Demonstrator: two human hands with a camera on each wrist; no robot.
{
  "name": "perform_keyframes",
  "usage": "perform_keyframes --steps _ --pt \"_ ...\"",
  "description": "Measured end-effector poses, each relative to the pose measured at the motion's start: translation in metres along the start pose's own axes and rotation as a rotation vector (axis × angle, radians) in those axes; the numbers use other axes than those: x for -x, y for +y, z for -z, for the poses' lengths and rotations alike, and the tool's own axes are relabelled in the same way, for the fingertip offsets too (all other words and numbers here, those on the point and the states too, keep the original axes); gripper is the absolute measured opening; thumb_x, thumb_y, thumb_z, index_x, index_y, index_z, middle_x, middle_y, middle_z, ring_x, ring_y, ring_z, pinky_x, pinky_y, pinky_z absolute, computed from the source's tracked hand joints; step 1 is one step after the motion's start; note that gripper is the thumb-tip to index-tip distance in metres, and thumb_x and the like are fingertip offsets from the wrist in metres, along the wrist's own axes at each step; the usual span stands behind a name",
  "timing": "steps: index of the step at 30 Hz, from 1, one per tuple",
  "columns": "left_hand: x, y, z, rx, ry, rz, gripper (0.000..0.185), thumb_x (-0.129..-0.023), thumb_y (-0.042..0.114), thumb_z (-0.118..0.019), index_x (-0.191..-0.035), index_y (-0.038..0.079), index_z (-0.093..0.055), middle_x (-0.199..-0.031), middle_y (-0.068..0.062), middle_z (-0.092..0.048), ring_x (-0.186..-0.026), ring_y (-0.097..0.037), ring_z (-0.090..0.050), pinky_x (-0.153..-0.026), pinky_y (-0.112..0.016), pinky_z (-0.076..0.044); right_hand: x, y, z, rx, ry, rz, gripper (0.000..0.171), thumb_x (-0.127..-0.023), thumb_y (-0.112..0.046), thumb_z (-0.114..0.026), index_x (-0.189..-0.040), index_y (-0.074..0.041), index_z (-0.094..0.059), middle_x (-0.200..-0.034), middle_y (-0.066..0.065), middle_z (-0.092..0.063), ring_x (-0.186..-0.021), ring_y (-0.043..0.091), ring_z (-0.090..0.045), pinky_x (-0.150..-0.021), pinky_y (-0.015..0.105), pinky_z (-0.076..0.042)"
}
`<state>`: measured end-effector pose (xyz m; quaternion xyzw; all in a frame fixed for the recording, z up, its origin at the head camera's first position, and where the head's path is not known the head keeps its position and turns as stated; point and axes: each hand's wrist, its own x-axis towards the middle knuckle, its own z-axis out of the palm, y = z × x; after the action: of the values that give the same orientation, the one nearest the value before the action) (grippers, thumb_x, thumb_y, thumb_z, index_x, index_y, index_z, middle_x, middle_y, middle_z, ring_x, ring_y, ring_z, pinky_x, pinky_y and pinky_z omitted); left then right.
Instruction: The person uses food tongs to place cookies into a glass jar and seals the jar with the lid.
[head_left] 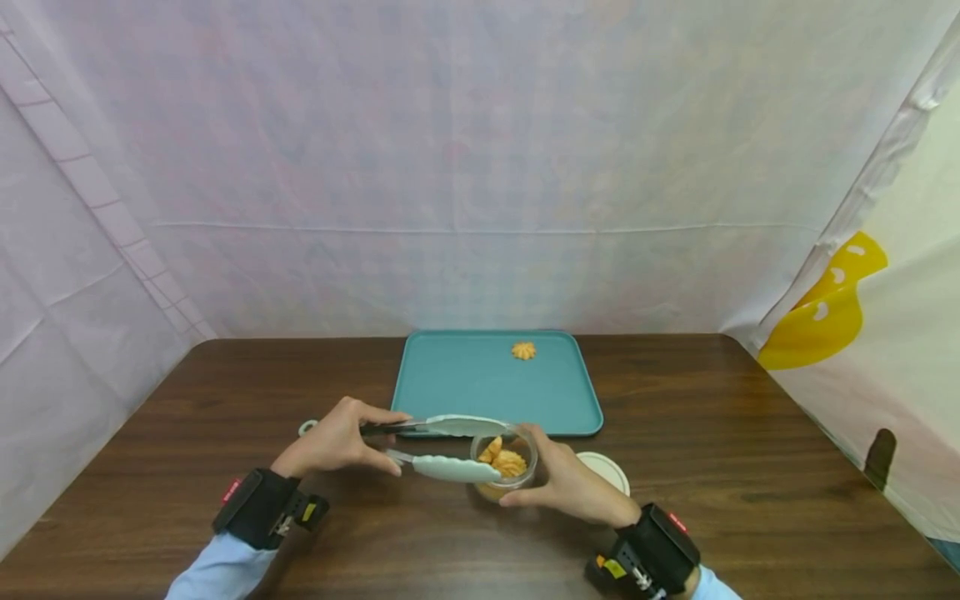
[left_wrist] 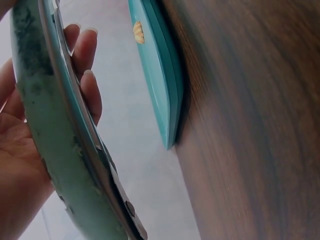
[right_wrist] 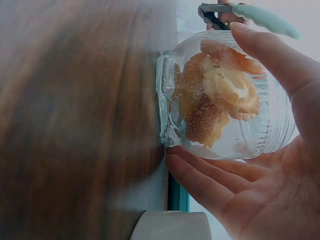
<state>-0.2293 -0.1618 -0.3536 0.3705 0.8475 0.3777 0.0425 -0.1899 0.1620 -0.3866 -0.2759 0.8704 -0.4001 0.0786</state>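
— Gripped in the left hand [head_left: 337,440] are mint tongs [head_left: 450,450], fingers curled round both arms; their tips stand apart over the glass jar [head_left: 504,465].

— And the jar?

— It holds cookies [right_wrist: 222,95] and stands near the table's [head_left: 750,467] front edge, right hand [head_left: 570,483] wrapped round it.

— Around it?

— A white lid [head_left: 603,471] lies just beside that hand. Behind, a teal tray [head_left: 480,383] carries one cookie [head_left: 523,351] near its far edge.
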Motion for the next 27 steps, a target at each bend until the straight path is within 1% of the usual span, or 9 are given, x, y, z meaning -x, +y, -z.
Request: perform_keyframes --steps 1,7,10,13,15,17,19,23,27 --pt "0.000 0.000 0.000 -0.003 0.002 -0.001 0.064 -0.065 0.035 -0.076 -0.117 0.002 -0.058 -0.099 -0.016 -0.065 -0.075 -0.011 -0.061 -0.063 -0.025 -0.045 0.000 0.000 0.000 0.003 -0.001 -0.003 0.079 -0.073 -0.046 -0.067 -0.134 -0.015 -0.027 -0.115 0.007 -0.054 -0.104 0.020 -0.052 -0.084 0.039 -0.042" --pt "-0.001 0.000 0.000 0.005 0.007 0.008 0.065 -0.065 0.036 -0.077 -0.117 0.002 -0.058 -0.103 -0.013 -0.065 -0.076 -0.009 -0.062 -0.068 -0.025 -0.048 0.000 0.001 -0.001 0.016 -0.002 -0.020 0.081 -0.073 -0.048 -0.067 -0.135 -0.013 -0.027 -0.117 0.008 -0.052 -0.105 0.022 -0.052 -0.084 0.039 -0.042" --pt "-0.002 0.001 -0.001 0.024 0.005 0.014 0.066 -0.065 0.035 -0.076 -0.117 0.001 -0.057 -0.104 -0.014 -0.064 -0.076 -0.009 -0.062 -0.070 -0.025 -0.049 0.000 0.001 -0.002 0.031 0.007 -0.017 0.081 -0.072 -0.048 -0.067 -0.134 -0.012 -0.028 -0.118 0.009 -0.052 -0.106 0.023 -0.052 -0.084 0.039 -0.042" --pt "-0.003 0.002 -0.002 0.054 0.005 0.044 0.066 -0.066 0.034 -0.076 -0.120 0.000 -0.055 -0.106 -0.017 -0.062 -0.078 -0.012 -0.062 -0.071 -0.026 -0.049 0.000 0.001 -0.002 0.031 0.010 -0.006 0.080 -0.072 -0.048 -0.067 -0.134 -0.014 -0.028 -0.121 0.009 -0.051 -0.109 0.023 -0.050 -0.085 0.040 -0.042" --pt "-0.004 0.003 -0.003 0.061 0.019 0.065 0.067 -0.067 0.034 -0.075 -0.121 0.000 -0.054 -0.106 -0.018 -0.062 -0.078 -0.014 -0.062 -0.071 -0.026 -0.049 0.000 0.000 -0.001 0.022 0.009 0.003 0.080 -0.072 -0.047 -0.067 -0.134 -0.017 -0.028 -0.123 0.009 -0.050 -0.111 0.023 -0.049 -0.085 0.040 -0.042" --pt "-0.006 0.003 -0.004 0.042 0.047 0.088 0.068 -0.066 0.035 -0.075 -0.121 0.000 -0.054 -0.100 -0.016 -0.064 -0.074 -0.013 -0.061 -0.067 -0.025 -0.048 0.000 0.000 -0.001 0.015 0.006 0.003 0.081 -0.073 -0.047 -0.068 -0.135 -0.017 -0.026 -0.124 0.010 -0.049 -0.112 0.024 -0.048 -0.086 0.041 -0.041" --pt "-0.009 0.003 -0.004 0.009 0.084 0.107 0.068 -0.066 0.036 -0.076 -0.120 0.000 -0.055 -0.088 -0.011 -0.065 -0.068 -0.012 -0.058 -0.061 -0.024 -0.046 0.000 -0.001 -0.001 0.017 0.005 -0.003 0.082 -0.073 -0.046 -0.068 -0.136 -0.016 -0.026 -0.126 0.011 -0.047 -0.114 0.026 -0.047 -0.088 0.042 -0.040" --pt "-0.017 0.002 -0.006 -0.066 0.156 0.148 0.069 -0.064 0.039 -0.076 -0.118 0.000 -0.057 -0.067 0.002 -0.060 -0.058 -0.008 -0.050 -0.052 -0.023 -0.038 -0.001 -0.001 -0.001 0.035 0.008 -0.018 0.084 -0.072 -0.047 -0.068 -0.135 -0.010 -0.026 -0.128 0.013 -0.045 -0.113 0.027 -0.047 -0.089 0.043 -0.039" --pt "-0.028 0.000 -0.008 -0.092 0.217 0.202 0.071 -0.063 0.039 -0.077 -0.117 -0.002 -0.057 -0.060 0.002 -0.058 -0.050 -0.009 -0.043 -0.046 -0.023 -0.033 -0.001 -0.001 0.000 0.031 0.007 -0.012 0.083 -0.072 -0.047 -0.068 -0.135 -0.011 -0.027 -0.126 0.012 -0.046 -0.113 0.026 -0.047 -0.089 0.043 -0.040"
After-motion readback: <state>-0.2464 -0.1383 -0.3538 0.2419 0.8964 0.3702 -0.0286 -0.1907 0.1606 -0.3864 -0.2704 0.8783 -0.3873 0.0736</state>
